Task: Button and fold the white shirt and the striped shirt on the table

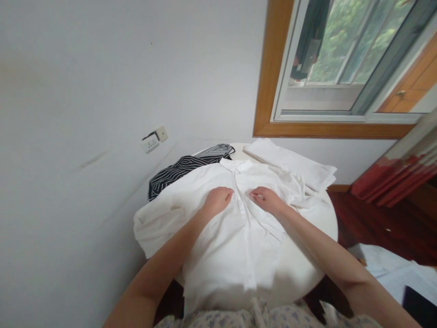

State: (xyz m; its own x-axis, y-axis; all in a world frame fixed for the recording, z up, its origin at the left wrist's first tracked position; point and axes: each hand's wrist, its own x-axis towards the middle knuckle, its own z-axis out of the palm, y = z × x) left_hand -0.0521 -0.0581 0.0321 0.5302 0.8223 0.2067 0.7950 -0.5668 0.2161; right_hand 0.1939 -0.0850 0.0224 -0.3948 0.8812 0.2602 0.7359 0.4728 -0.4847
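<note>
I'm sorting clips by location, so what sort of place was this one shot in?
Most likely a room in a home: a wood-framed window, a red-and-cream curtain and a round white table with a white button-up shirt spread on it.

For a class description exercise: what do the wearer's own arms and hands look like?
The forearms are bare, with no sleeves covering them. No glove shows on the left hand or right hand, nor any watch or bracelet.
</note>
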